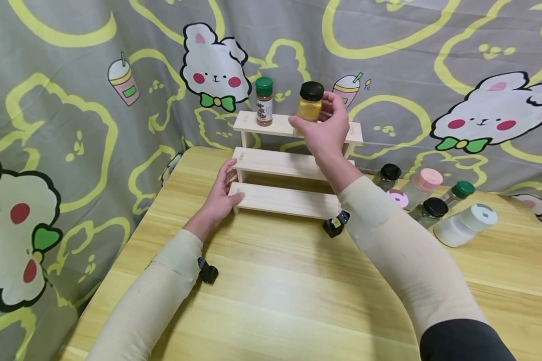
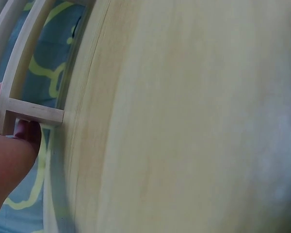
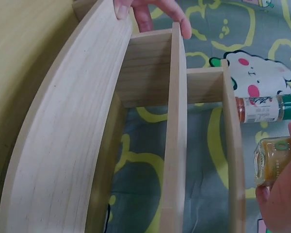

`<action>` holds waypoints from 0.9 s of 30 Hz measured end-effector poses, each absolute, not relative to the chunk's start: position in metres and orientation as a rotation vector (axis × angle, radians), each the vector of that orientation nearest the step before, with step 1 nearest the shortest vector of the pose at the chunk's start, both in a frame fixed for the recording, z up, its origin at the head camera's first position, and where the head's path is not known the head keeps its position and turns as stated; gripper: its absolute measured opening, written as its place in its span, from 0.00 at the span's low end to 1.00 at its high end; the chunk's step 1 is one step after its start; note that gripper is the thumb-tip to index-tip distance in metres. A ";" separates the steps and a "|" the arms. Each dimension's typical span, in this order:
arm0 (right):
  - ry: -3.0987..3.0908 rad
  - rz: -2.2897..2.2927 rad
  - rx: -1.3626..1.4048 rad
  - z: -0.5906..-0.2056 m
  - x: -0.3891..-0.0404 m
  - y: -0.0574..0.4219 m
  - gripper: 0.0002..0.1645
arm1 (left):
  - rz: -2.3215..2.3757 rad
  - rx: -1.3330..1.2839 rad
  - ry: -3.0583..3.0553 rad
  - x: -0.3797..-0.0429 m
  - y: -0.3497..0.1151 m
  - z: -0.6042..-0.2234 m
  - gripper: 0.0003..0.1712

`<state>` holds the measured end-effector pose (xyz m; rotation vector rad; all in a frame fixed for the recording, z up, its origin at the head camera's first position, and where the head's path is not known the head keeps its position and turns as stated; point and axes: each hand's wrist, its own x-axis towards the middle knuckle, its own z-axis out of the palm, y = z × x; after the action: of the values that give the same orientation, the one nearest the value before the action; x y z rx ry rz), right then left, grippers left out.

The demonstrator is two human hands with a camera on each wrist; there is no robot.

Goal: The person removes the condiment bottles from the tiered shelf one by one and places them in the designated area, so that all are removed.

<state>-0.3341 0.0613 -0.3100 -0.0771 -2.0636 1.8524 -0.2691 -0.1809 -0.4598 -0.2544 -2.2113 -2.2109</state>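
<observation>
A three-tier wooden rack [image 1: 289,200] stands on the table against the curtain. My left hand [image 1: 219,195] grips its left end at the lower two tiers, thumb on the bottom board and fingers behind. My right hand [image 1: 327,128] holds a square glass spice jar [image 1: 310,108] of yellow powder with a black lid, upright at the top tier. In the right wrist view, a small gap shows between the jar's base [image 3: 262,162] and the top board [image 3: 233,160]. To its left, a green-capped spice bottle [image 1: 264,103] with red-brown contents stands on the top board.
Right of the rack, several containers stand on the table: black-lidded jars [image 1: 433,208], a pink-capped bottle [image 1: 426,180], a green-capped bottle [image 1: 460,190] and a white-capped bottle [image 1: 465,223]. A patterned curtain [image 1: 275,30] hangs behind the wooden table [image 1: 271,291].
</observation>
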 end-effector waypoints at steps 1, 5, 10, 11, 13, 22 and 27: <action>-2.068 1.853 -0.073 -0.309 -0.332 0.062 0.42 | -2.211 -0.254 -2.212 -0.269 -0.181 -0.460 0.52; -2.094 1.822 -0.044 -0.308 -0.321 0.064 0.42 | -2.213 -0.255 -2.205 -0.268 -0.182 -0.461 0.52; -2.111 1.772 0.003 -0.309 -0.308 0.067 0.42 | -2.210 -0.260 -2.207 -0.269 -0.181 -0.461 0.52; -2.107 1.772 0.016 -0.309 -0.306 0.068 0.42 | -2.210 -0.258 -2.207 -0.269 -0.180 -0.461 0.52; -2.094 1.776 0.033 -0.309 -0.302 0.070 0.42 | -2.217 -0.259 -2.200 -0.269 -0.179 -0.461 0.52; -2.089 1.752 0.081 -0.308 -0.285 0.082 0.41 | -2.223 -0.256 -2.193 -0.270 -0.177 -0.460 0.52; -2.070 1.777 0.105 -0.309 -0.278 0.088 0.42 | -2.230 -0.242 -2.188 -0.269 -0.178 -0.460 0.52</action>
<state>-0.2784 0.0882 -0.3089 0.1052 -2.0703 1.7775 -0.2685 -0.1780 -0.4602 -0.2419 -2.1885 -2.2297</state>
